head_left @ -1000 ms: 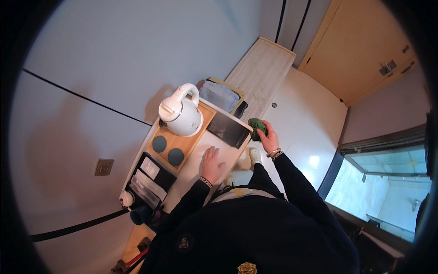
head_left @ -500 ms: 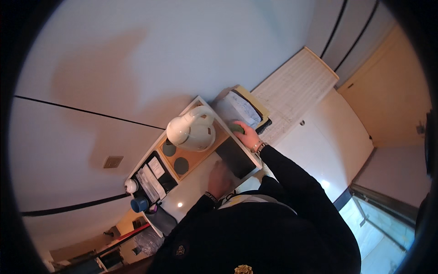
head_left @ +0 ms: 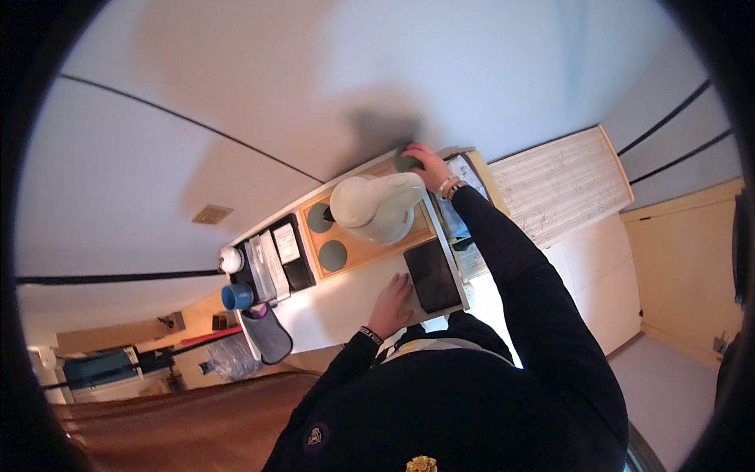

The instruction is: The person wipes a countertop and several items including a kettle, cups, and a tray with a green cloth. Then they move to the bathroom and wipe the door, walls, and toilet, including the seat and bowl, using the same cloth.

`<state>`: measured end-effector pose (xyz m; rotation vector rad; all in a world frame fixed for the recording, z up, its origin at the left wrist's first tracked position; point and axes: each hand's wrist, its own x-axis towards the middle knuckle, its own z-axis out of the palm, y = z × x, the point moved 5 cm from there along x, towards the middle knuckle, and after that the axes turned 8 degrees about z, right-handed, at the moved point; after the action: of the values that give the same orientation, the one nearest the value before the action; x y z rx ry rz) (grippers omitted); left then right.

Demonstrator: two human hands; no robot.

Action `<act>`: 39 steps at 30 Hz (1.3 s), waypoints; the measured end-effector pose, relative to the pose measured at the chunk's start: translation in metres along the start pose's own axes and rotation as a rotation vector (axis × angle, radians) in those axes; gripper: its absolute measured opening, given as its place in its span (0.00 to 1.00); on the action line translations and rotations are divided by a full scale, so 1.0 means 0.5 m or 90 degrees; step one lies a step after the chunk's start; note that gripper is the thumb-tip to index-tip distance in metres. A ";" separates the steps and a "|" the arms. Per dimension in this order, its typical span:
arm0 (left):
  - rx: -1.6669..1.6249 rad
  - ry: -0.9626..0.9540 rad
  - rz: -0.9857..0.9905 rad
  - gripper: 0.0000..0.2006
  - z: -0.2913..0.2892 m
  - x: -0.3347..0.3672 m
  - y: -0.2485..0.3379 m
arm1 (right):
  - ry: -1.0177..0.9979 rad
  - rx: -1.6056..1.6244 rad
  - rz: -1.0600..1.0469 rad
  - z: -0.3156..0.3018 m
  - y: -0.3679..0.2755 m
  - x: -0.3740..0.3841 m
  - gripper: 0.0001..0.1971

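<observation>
My right hand [head_left: 429, 167] reaches past the kettle to the back right corner of the wooden tray [head_left: 368, 254]. Its fingers are closed on a small dark green rounded object [head_left: 406, 158], partly hidden and too unclear to name. Fingers slightly spread, my left hand [head_left: 392, 305] rests on the white tabletop [head_left: 330, 309], beside a flat black rectangular panel [head_left: 432, 275]. Between the hands, a cream electric kettle [head_left: 370, 206] stands on the tray. Two grey-green discs [head_left: 333, 256] lie to its left.
Left of the tray sits a black organizer [head_left: 299, 273] with papers, then a blue mug [head_left: 237, 296], a white rounded object [head_left: 231, 259] and a grey pouch [head_left: 267, 336]. Right of the table are a yellow folder [head_left: 491, 189] and a slatted light board [head_left: 554, 182]. The wall rises behind.
My right hand has carried the green object from the table's right side to the tray's back corner. My left hand has stayed near the black panel. The whole view has turned.
</observation>
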<state>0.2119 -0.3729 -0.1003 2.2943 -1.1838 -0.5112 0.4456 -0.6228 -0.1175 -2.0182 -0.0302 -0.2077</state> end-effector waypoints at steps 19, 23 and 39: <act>-0.303 0.227 -0.149 0.29 -0.060 -0.014 -0.054 | 0.132 0.233 0.339 -0.117 -0.149 -0.431 0.18; -0.473 0.293 -0.154 0.31 -0.134 -0.006 -0.045 | 0.153 0.262 0.223 -0.079 -0.250 -0.370 0.19; -0.463 0.380 -0.064 0.17 -0.196 0.107 -0.056 | 0.015 -0.172 -0.201 0.043 -0.495 -0.266 0.21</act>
<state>0.3119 -0.3779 -0.0432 1.6850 -0.4757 -0.2052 0.2894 -0.4849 0.0722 -2.2733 -0.3228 -0.4558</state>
